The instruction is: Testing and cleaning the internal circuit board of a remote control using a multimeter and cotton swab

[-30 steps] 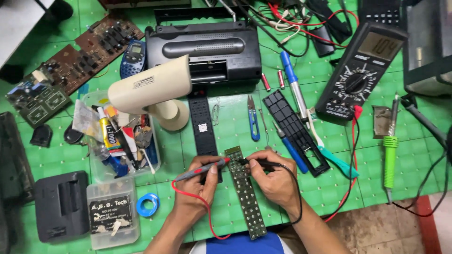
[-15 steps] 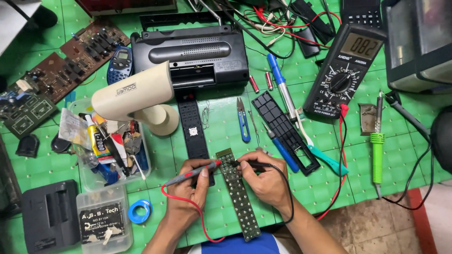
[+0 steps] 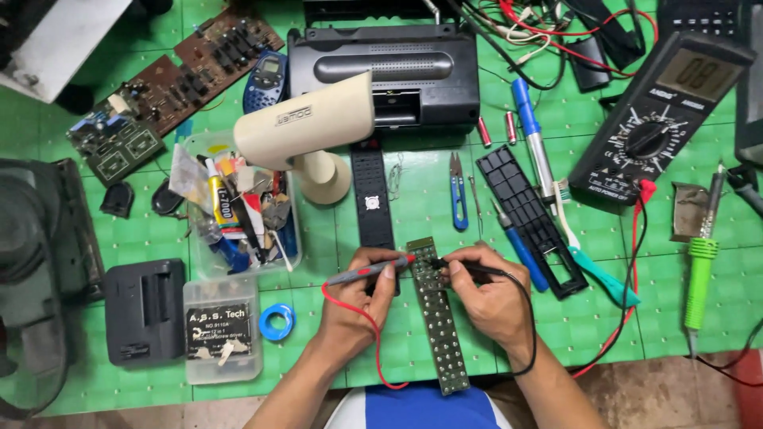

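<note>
Bottom centre of frame: 2 forearms rise from the lower edge and converge on a long narrow green circuit board (image 3: 439, 326) lying on the green mat (image 3: 604, 326), its far end at mid-frame, its near end by the bottom edge.

Left hand (image 3: 358, 306): wrist bent inward, fingers curled, thumb and forefinger pinching a red probe (image 3: 373, 270). Probe lies nearly flat, tip pointing right onto the board's upper end. Its red lead (image 3: 362, 334) loops down past the wrist.

Right hand (image 3: 493, 298): knuckles up, fingers pressed together around a black probe (image 3: 457, 266), tip pointing left at the same upper end of the board, just beside the red tip. A black lead (image 3: 531, 318) runs around the back of the hand to the wrist.

Left of the hands: a blue tape ring (image 3: 277, 322), a small clear parts box (image 3: 222, 330), a black block (image 3: 145, 311).

Mid-frame: a black remote (image 3: 372, 195) above the left hand, blue snips (image 3: 458, 191), a black tray (image 3: 528, 214), a clear tub (image 3: 238, 210) of oddments.

Right: a green-handled soldering iron (image 3: 699, 270).

Far: a multimeter (image 3: 664, 119) upper right with lit display, a black radio (image 3: 385, 75) top centre, a cream camera (image 3: 306, 127) before it, 2 brown boards (image 3: 171, 87) upper left.
</note>
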